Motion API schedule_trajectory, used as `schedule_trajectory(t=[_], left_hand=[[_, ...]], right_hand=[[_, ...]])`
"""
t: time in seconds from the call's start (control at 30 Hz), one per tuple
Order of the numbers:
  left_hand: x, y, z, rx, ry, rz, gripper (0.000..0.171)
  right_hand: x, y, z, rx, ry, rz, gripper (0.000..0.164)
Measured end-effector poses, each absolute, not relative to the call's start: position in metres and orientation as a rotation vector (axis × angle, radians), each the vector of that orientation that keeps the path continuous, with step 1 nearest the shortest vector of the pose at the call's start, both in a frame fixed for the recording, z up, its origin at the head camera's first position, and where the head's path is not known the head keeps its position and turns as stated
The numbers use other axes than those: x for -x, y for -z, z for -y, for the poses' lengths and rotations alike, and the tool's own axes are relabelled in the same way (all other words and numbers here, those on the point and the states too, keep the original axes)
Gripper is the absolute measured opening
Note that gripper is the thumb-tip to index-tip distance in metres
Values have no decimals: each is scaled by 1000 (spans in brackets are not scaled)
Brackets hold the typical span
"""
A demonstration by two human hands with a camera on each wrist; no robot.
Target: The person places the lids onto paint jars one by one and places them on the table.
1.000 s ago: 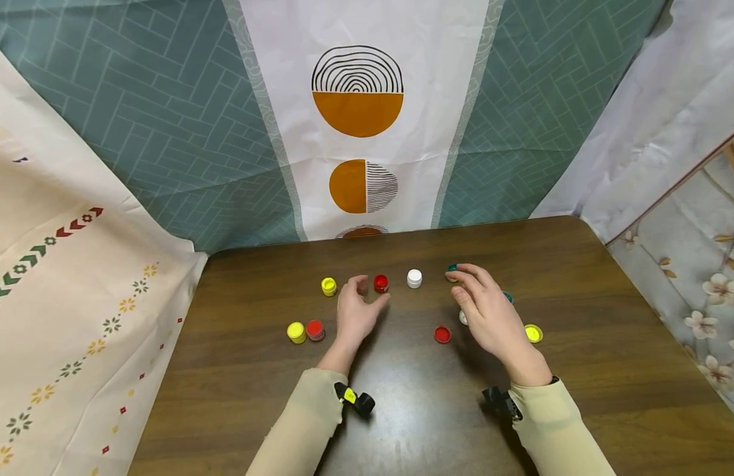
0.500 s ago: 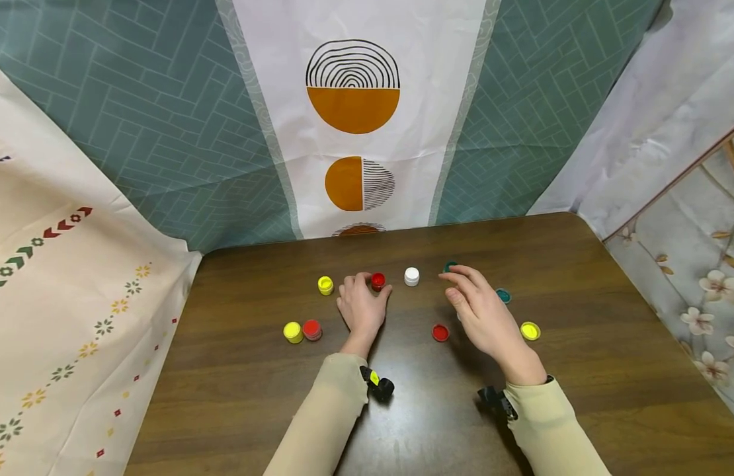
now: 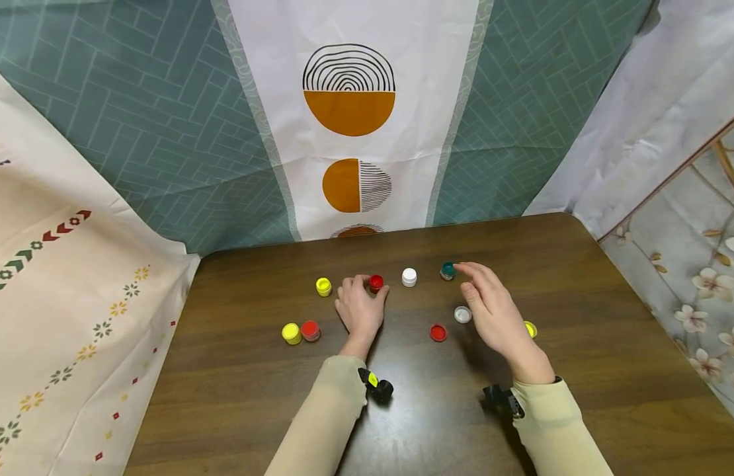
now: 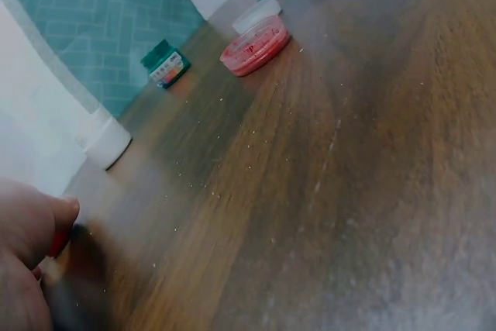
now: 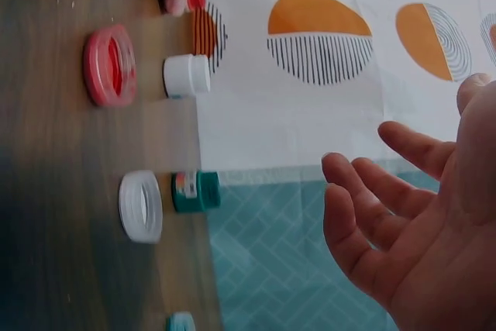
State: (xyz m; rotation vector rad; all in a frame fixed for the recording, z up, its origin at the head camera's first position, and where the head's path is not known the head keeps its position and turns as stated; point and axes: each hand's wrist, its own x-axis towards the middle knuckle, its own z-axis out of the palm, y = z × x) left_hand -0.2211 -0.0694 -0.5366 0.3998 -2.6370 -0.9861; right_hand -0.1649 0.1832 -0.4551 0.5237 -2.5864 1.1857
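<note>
My left hand (image 3: 361,312) holds a small open red paint jar (image 3: 375,283) between thumb and fingers at the middle of the table. In the left wrist view, only a bit of the red jar (image 4: 59,243) shows beneath the thumb. My right hand (image 3: 499,322) hovers over the right side with fingers loosely bent and nothing in them; the right wrist view shows its palm and spread fingers (image 5: 364,191). Just beyond its fingertips stands a green paint jar (image 3: 447,271). Between the hands is a white paint jar (image 3: 409,277).
A red lid (image 3: 438,332), a white lid (image 3: 462,315) and a yellow lid (image 3: 530,328) lie near my right hand. A teal lid (image 5: 181,322) is hidden from the head view. Left stand an open yellow jar (image 3: 323,287), another yellow jar (image 3: 291,334) and a red-topped jar (image 3: 310,330).
My left hand has moved right and closed its fingers around the red jar. My right hand has shifted slightly right, uncovering the white lid and covering the teal one in the head view.
</note>
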Motion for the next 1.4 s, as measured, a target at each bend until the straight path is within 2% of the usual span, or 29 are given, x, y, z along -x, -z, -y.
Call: schedule_trajectory(t=[0.23,0.5,0.7,0.9,1.03,1.4], left_hand=[[211,535,81,-298,1175,2562,36],[180,518,105,-9,1498,2367,33],[153,509,131,107,1722,2278,40],[139,497,156,251,1821,2274,49],[136,496,167,259,1884,2233,51],[137,497,177,201,2070,2080,42]], right_hand=[[163,459,-205,-473,-1195,2607,45],[158,456,-227,-421,-1214,2619,49],[155,452,-244,-380,-1186,2631,49],[154,452,-254,-337,-1172,2652,50],[155,455,-258,-324,-1151,2655,50],[153,465,-269,-293,-1118,2685,48]])
